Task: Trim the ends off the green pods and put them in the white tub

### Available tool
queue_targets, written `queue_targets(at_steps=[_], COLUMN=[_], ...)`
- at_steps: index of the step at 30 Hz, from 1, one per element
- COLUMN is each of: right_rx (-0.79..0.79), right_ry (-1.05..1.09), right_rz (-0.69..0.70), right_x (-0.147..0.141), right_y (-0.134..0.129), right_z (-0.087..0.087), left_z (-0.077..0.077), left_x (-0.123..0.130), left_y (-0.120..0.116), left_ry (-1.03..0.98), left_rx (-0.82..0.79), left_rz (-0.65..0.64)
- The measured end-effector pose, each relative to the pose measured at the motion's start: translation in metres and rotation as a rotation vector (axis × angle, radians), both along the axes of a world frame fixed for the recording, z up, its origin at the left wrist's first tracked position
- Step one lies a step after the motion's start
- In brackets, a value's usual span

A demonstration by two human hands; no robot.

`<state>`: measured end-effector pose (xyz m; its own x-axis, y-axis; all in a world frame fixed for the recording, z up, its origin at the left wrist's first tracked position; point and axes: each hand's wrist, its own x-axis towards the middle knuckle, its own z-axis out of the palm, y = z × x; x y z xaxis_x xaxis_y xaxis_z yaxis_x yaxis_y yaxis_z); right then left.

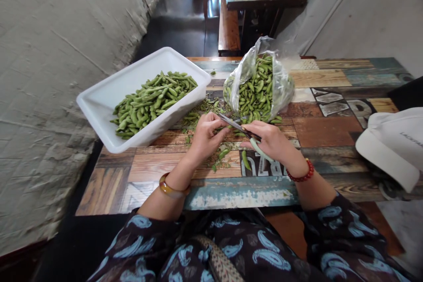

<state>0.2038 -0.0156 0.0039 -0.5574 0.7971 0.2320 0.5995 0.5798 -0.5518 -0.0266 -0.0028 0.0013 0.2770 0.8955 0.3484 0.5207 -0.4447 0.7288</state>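
Green pods (155, 103), white cap (395, 145) with "LACK…"

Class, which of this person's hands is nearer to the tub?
Left. The left hand is just in front and right of the tub; the right hand, holding scissors, is farther right, before the bag.

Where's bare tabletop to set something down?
Right: patchwork wood-look tabletop between clear plastic bag and white cap. Left: near corner between white rectangular plastic tub and left forearm. Crowded: around left hand and right hand, with loose green pods and trimmings.
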Motion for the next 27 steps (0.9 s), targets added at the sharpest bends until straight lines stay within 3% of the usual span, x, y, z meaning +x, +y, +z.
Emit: queue_targets(at_steps=[3, 8, 13, 20, 27], right_rx=[0.041, 0.095, 0.16, 0.152, 0.142], right_ry=[0.089, 0.199, 0.173, 0.156, 0.176], right_rz=[-0.031, -0.176, -0.129, -0.042, -0.042], right_x=[0.001, 0.002, 0.0, -0.004, -0.007], right_y=[0.003, 0.01, 0.009, 0.005, 0.004], right_z=[-0.006, -0.013, -0.013, -0.013, -0.016], left_z=[-0.001, -0.004, -0.001, 0.004, 0.002], left_x=[0.0, 0.003, 0.004, 0.005, 0.012], left_y=[0.0, -0.001, -0.001, -0.003, -0.008], left_ry=[-0.13, -0.733, -1.082, -1.256, -1.225], left_rx=[-0.102, -0.544, -0.767, -0.819, -0.862], left_rz=[0.026, 0.022, 0.01, -0.006, -0.092])
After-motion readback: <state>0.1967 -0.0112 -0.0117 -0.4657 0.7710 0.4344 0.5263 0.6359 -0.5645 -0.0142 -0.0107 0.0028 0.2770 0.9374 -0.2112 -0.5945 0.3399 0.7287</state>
